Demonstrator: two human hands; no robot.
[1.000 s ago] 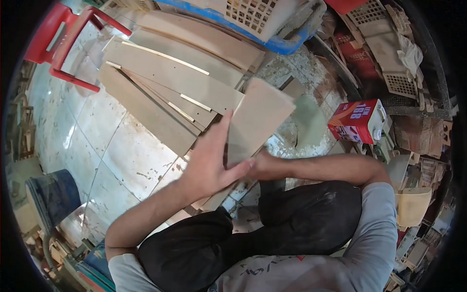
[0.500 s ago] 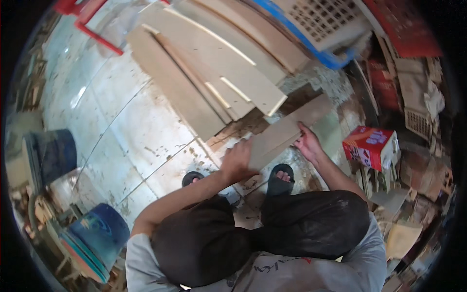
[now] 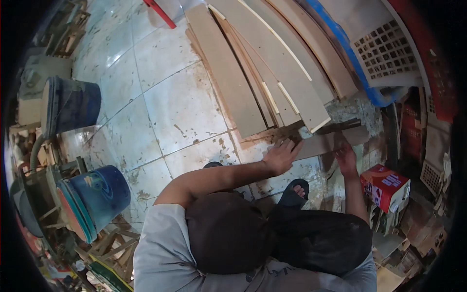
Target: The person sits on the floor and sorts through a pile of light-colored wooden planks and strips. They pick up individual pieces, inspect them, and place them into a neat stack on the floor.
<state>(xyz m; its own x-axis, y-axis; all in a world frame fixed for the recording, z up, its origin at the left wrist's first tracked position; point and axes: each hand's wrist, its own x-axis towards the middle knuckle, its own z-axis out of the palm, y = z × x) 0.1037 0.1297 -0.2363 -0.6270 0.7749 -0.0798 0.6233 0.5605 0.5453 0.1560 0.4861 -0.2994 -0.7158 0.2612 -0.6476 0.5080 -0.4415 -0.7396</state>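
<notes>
A short greyish-brown wooden board [image 3: 316,147] lies low across the near ends of the long boards [image 3: 287,73], close to the floor. My left hand [image 3: 281,156] holds its left end, fingers bent over the edge. Toward the board's right part, my right hand [image 3: 344,155] grips the near edge, with its thumb hidden. The long boards lie side by side in overlapping layers, and pale narrow strips [image 3: 288,98] run along some of their edges.
A blue-rimmed crate [image 3: 384,48] stands at far right. Below it sits a red and white box [image 3: 385,187] near scrap wood. Two blue buckets, one upper [image 3: 75,104] and one lower [image 3: 97,199], stand left. The tiled floor [image 3: 180,107] is dirty.
The short board has gone from slanting above the floor to lying lower and more level beside the long boards' ends, both hands moving with it. The whole view has also shifted.
</notes>
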